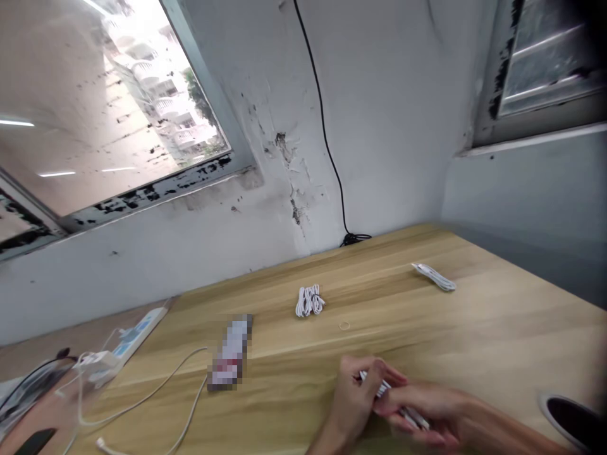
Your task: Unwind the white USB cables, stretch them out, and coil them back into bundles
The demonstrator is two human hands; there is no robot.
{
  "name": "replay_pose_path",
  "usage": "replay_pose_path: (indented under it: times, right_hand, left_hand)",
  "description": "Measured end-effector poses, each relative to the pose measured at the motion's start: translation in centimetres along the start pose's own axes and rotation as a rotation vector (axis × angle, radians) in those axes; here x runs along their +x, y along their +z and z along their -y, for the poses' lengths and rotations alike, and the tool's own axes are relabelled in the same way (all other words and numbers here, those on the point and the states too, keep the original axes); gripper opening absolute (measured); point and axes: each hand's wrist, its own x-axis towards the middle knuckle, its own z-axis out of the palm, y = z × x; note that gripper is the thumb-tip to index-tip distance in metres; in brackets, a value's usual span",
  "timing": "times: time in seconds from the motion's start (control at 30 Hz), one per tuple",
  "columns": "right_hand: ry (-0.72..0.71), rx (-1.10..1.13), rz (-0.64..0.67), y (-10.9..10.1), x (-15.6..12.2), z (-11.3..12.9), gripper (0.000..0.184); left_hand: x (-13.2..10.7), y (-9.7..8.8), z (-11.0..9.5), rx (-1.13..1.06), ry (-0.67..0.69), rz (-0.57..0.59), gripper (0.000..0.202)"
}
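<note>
My left hand [353, 395] and my right hand [427, 411] meet low in the view above the wooden desk [493, 335]. Between them they grip a white bundled cable [393, 395], partly hidden by my fingers. Ahead of my hands lies a small rubber band [344, 326]. Beyond it rests a looped white cable [310, 301]. Another bundled white cable [434, 277] lies farther right, near the back of the desk. To the left stands a pixelated, blurred box [231, 351], whose markings cannot be read.
A white power strip [137, 335] with plugged-in cords sits past the desk's left end. A loose white cable [156, 392] trails across the desk there. A black cable [327, 126] runs down the stained wall to a coil [351, 239]. A round grommet hole [571, 420] is at the desk's right.
</note>
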Motion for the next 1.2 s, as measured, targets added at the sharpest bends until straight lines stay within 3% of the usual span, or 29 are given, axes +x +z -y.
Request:
replay_pose_path:
  times: [0.23,0.53,0.83,1.1,1.2]
  right_hand:
    - [-0.005,0.033,0.041,1.0,-0.7,0.9,0.042]
    - [-0.144,0.145,0.240,-0.1,-0.2,0.4,0.033]
    - [-0.158,0.099,0.360,0.1,-0.1,0.4,0.037]
    - [-0.289,0.102,0.263,0.4,-0.5,0.7,0.032]
    - [-0.276,0.087,0.267,0.0,-0.5,0.7,0.032]
  left_hand:
    - [0.6,0.2,1.1,-0.071,-0.046,-0.020,0.057]
    - [1.4,-0.4,1.8,-0.063,-0.142,-0.206,0.063]
    - [1.1,-0.3,1.5,0.006,-0.153,-0.171,0.071]
    - [1.2,-0.3,1.9,-0.058,-0.137,-0.206,0.064]
    - [1.2,-0.3,1.7,-0.068,-0.136,-0.189,0.061]
